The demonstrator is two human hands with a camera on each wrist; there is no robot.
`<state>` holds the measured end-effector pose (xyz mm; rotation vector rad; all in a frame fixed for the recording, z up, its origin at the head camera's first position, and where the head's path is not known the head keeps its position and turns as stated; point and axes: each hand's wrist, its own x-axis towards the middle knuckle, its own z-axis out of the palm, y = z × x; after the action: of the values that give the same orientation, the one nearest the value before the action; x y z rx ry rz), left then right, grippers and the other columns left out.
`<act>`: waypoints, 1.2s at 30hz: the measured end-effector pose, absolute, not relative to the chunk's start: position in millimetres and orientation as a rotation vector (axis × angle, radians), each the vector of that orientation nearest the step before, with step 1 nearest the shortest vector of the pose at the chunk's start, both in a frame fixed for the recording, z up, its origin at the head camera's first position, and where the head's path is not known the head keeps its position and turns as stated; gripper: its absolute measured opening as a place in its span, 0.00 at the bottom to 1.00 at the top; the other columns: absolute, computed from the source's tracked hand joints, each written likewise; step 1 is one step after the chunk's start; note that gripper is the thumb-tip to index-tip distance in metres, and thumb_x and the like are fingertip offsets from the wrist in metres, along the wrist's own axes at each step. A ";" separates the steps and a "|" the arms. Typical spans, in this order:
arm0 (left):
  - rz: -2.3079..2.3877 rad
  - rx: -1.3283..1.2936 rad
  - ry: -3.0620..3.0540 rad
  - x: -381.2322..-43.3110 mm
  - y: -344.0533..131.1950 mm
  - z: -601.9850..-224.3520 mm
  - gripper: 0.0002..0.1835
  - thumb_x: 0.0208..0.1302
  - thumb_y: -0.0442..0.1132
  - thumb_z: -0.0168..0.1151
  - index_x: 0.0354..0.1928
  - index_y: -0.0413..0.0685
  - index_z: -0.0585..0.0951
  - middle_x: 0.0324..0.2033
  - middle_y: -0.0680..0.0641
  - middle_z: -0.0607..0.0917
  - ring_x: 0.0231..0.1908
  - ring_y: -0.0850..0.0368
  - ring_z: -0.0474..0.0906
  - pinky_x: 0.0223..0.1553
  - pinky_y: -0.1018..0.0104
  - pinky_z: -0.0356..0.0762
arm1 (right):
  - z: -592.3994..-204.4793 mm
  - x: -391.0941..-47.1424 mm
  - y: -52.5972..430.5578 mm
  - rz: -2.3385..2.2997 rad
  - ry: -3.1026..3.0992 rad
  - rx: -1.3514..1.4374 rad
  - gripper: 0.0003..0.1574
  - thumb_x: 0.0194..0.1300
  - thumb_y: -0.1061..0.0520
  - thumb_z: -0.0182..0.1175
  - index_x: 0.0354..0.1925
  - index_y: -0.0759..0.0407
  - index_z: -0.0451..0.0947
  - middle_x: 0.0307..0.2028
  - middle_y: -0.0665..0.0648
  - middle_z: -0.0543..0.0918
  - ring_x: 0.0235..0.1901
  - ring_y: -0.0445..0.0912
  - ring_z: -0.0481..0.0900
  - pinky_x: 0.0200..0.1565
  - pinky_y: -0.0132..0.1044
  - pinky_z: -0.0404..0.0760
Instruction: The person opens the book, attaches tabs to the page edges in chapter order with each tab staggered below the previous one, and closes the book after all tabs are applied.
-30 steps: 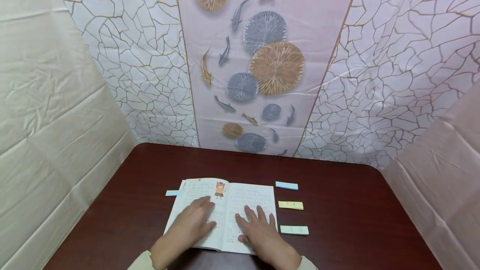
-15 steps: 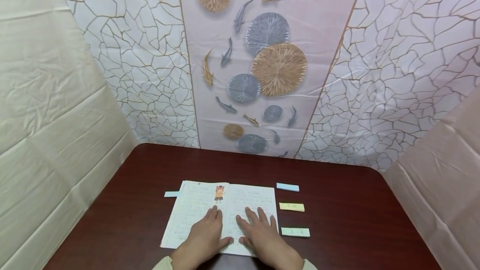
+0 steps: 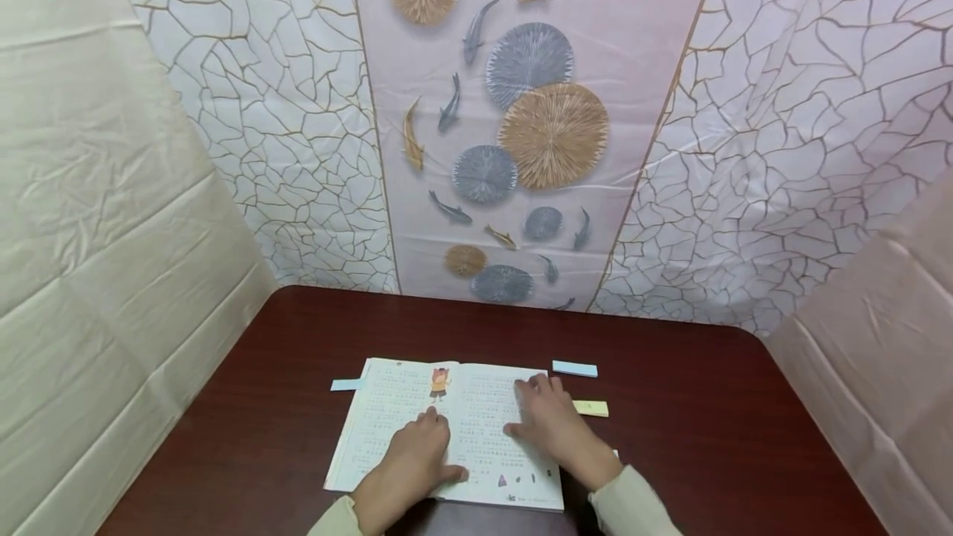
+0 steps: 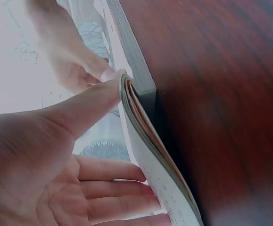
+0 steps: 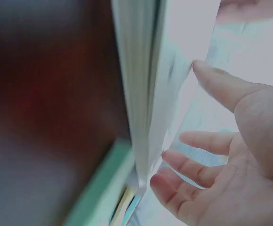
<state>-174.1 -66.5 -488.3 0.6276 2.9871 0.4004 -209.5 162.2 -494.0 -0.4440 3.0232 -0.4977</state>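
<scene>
An open book (image 3: 372,428) with printed text lies on the dark table. My left hand (image 3: 417,457) rests on its lower middle, fingers extended over the left page and thumb reaching across the centre fold. From the left wrist view, the thumb tip of that hand (image 4: 46,155) is at the book's lower edge by the spine. Over the upper right page is my right hand (image 3: 557,420), fingertips near the outer edge. Close up, its fingers (image 5: 193,169) are spread and relaxed right at the paper. A small cartoon figure (image 3: 438,383) is printed near the fold.
Right of the book lie a blue sticky-note strip (image 3: 575,368) and a yellow one (image 3: 591,409), partly covered by my right hand. A green strip (image 5: 101,188) is mostly hidden by my forearm in the head view. A pale blue tab (image 3: 346,385) juts from the book's left edge.
My left hand has slid from the left page rightward to the centre fold. My right hand has moved from the lower right page up toward its outer upper part, uncovering printed shapes below.
</scene>
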 end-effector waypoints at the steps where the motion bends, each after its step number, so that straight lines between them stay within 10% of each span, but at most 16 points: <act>1: 0.400 0.621 2.989 -174.3 -66.7 -488.1 0.42 0.47 0.57 0.86 0.48 0.24 0.83 0.55 0.22 0.82 0.49 0.28 0.86 0.42 0.43 0.87 | -493.1 -217.3 164.8 -0.488 3.016 -0.439 0.47 0.61 0.44 0.78 0.69 0.66 0.74 0.63 0.69 0.75 0.63 0.64 0.70 0.63 0.62 0.73; 19: 0.324 0.612 3.032 -170.8 -68.2 -488.6 0.41 0.49 0.59 0.85 0.48 0.27 0.83 0.54 0.26 0.84 0.45 0.34 0.87 0.39 0.49 0.88 | -492.4 -239.3 178.5 -0.498 3.001 -0.545 0.44 0.66 0.43 0.75 0.73 0.58 0.74 0.75 0.65 0.68 0.76 0.64 0.60 0.71 0.70 0.58; 27: 0.333 0.603 3.036 -169.2 -65.5 -487.6 0.40 0.50 0.57 0.85 0.49 0.26 0.83 0.54 0.26 0.84 0.46 0.34 0.87 0.39 0.49 0.88 | -484.0 -235.1 179.3 -0.806 3.024 -0.506 0.30 0.71 0.45 0.70 0.66 0.50 0.78 0.60 0.55 0.84 0.62 0.56 0.80 0.62 0.60 0.77; 36: 0.288 0.467 2.971 -168.5 -61.9 -484.3 0.46 0.52 0.60 0.81 0.58 0.25 0.80 0.63 0.26 0.80 0.62 0.34 0.81 0.47 0.43 0.87 | -474.5 -213.5 182.1 -1.801 2.278 -0.260 0.32 0.88 0.45 0.43 0.77 0.61 0.65 0.59 0.69 0.80 0.48 0.56 0.86 0.46 0.46 0.86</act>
<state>-168.5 -61.9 -484.3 0.4669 2.9709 0.2879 -213.5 182.1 -474.5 -0.2597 2.2776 -1.8010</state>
